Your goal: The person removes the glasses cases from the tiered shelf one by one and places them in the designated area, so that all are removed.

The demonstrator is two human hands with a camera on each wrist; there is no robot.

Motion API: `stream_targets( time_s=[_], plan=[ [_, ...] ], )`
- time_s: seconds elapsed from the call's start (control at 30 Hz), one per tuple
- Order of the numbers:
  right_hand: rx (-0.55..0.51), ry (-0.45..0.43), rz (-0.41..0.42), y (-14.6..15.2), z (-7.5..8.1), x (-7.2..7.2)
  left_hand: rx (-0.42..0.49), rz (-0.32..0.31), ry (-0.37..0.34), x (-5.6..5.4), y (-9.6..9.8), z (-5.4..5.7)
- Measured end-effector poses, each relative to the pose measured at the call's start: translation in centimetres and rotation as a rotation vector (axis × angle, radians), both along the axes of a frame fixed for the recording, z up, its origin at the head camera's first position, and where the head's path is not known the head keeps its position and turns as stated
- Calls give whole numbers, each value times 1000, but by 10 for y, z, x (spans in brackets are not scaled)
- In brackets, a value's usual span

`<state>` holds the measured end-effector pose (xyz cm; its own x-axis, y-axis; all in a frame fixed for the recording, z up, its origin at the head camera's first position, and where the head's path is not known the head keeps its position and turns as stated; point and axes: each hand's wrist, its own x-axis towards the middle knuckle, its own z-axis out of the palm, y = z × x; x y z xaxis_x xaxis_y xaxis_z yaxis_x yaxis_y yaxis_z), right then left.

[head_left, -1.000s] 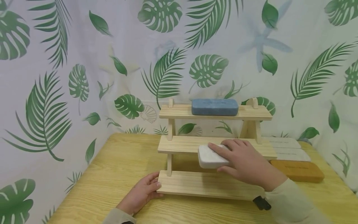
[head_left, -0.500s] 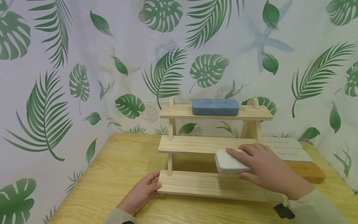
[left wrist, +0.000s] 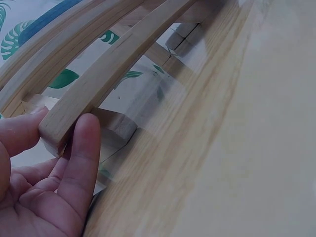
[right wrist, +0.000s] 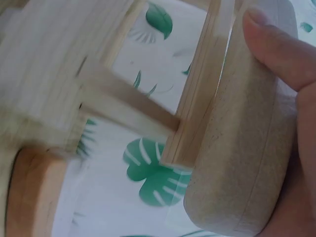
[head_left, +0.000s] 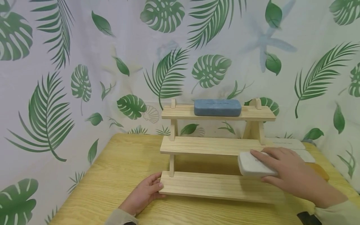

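Note:
My right hand (head_left: 292, 175) holds a white glasses case (head_left: 256, 164) in front of the right part of the wooden three-tier shelf (head_left: 216, 184), between its middle and bottom boards. In the right wrist view the thumb lies along the case (right wrist: 247, 118), whose rounded end points down. My left hand (head_left: 144, 190) grips the left end of the bottom board. Its thumb and fingers pinch the board's end (left wrist: 74, 108) in the left wrist view. A blue glasses case (head_left: 217, 107) lies on the top board.
Right of the shelf, two more white cases (head_left: 289, 144) and an orange case (head_left: 320, 171) lie on the wood-grain table (head_left: 92, 187), partly hidden by my right hand. A leaf-print cloth (head_left: 126, 47) hangs behind and along the sides.
My right hand has moved to the right and slightly down with the white glasses case, away from the middle board. The left hand stays on the bottom board's end.

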<state>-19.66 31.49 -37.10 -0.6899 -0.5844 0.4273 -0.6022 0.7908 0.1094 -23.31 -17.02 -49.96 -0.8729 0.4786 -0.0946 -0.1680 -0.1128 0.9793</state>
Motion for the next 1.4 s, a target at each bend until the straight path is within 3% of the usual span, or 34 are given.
stream_targets(
  time_s=[0.43,0.7,1.03,1.2,1.4],
  plan=[
    [-57,76,-34,50,-20,11,-1,-1,2,0,-1,0],
    [-49,33,-137,89,-36,16,1,0,5,0,0,1],
    [3,10,-217,129,-69,15,8,-4,5,1,-1,1],
    [44,-63,-292,144,-83,12,5,1,-5,1,-1,1],
    [92,-230,-400,149,-88,8,0,2,-5,1,0,3]
  ],
)
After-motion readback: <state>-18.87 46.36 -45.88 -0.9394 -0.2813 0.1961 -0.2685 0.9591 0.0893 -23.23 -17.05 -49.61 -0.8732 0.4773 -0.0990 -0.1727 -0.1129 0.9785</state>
